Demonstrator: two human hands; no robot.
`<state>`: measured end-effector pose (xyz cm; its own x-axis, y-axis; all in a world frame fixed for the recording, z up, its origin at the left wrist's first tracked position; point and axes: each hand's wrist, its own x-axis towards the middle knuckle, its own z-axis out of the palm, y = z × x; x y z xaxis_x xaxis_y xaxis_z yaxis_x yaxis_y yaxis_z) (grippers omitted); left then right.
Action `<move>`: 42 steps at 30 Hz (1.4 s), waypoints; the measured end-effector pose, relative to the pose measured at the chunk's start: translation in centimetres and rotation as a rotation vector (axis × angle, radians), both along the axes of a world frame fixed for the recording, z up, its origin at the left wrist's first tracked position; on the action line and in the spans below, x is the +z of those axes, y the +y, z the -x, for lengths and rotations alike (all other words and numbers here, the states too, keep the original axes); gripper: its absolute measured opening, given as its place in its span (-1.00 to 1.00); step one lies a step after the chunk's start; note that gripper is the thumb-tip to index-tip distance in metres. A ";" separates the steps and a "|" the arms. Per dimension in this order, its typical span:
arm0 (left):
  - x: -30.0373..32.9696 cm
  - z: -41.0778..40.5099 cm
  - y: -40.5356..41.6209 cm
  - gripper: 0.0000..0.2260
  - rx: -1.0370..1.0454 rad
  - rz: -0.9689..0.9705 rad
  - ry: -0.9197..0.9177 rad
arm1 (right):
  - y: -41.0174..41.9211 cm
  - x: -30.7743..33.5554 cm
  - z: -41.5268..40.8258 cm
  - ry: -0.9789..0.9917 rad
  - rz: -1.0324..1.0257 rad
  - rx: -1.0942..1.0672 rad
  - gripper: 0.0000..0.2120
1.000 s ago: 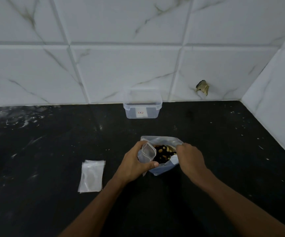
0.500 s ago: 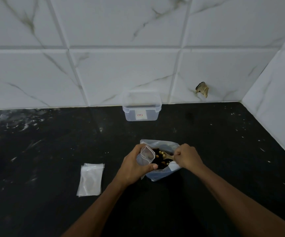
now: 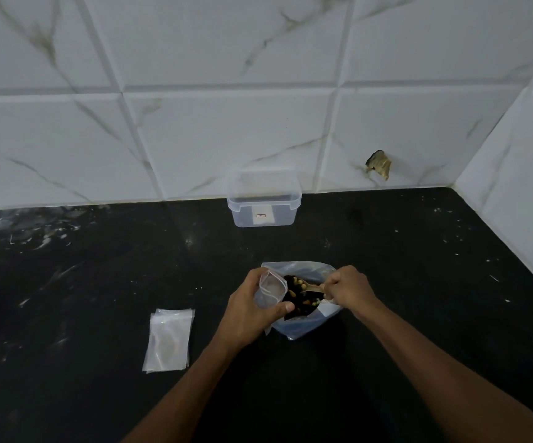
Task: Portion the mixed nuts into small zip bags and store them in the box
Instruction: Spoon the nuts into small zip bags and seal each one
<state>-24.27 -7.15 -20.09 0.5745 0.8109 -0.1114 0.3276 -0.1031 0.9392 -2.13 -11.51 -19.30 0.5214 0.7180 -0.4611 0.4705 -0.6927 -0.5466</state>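
Mixed nuts (image 3: 302, 298) sit loose in a large clear pouch (image 3: 300, 324) standing open on a black desk (image 3: 418, 282), directly in front of the person. The left hand (image 3: 252, 311) has its fingers (image 3: 282, 306) curled round a small zip bag (image 3: 270, 290), holding its mouth open just beside the pouch's opening. The right hand (image 3: 348, 290) is closed round the handle of a pale wooden spoon (image 3: 311, 286), whose bowl lies among the nuts. The small bag looks thin, limp and light — best pinched near its rim so the mouth stays wide; the nuts are small and hard and would likely roll if spilled. To the left lies a flat stack of spare zip bags (image 3: 169, 340). Farther back, against the wall, stands a clear plastic box (image 3: 263, 206) with no lid on it. The desk is dark stone, flecked with white marks — behind and to the right rise white marble-veined tiles (image 3: 227, 129).
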 end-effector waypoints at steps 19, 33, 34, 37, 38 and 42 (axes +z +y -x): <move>2.1 -1.9 1.4 -0.32 0.098 -0.327 0.291 | -2.7 10.4 -1.2 0.224 -0.156 0.006 -0.89; 2.3 -3.5 0.9 -0.43 0.136 -0.230 0.101 | -0.9 13.0 7.4 -0.690 -0.046 0.690 -0.86; 2.2 -3.4 0.9 -0.44 0.144 -0.228 0.085 | -1.3 13.0 7.8 -0.739 -0.072 0.749 -0.82; 2.3 -3.2 0.9 -0.45 0.167 -0.226 0.039 | -2.2 13.8 8.7 -0.823 -0.143 0.828 -0.80; 2.3 -3.2 0.9 -0.45 0.175 -0.226 0.024 | -2.1 13.9 8.8 -0.839 -0.146 0.842 -0.78; 2.3 -3.4 0.8 -0.45 0.184 -0.220 -0.022 | -1.7 14.2 9.0 -0.794 -0.132 0.849 -0.78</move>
<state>-20.86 -6.35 -17.77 0.4157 0.9051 0.0896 0.3399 -0.2460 0.9077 -11.16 -13.23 -5.12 -0.0404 0.9923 -0.1175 0.9967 0.0482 0.0647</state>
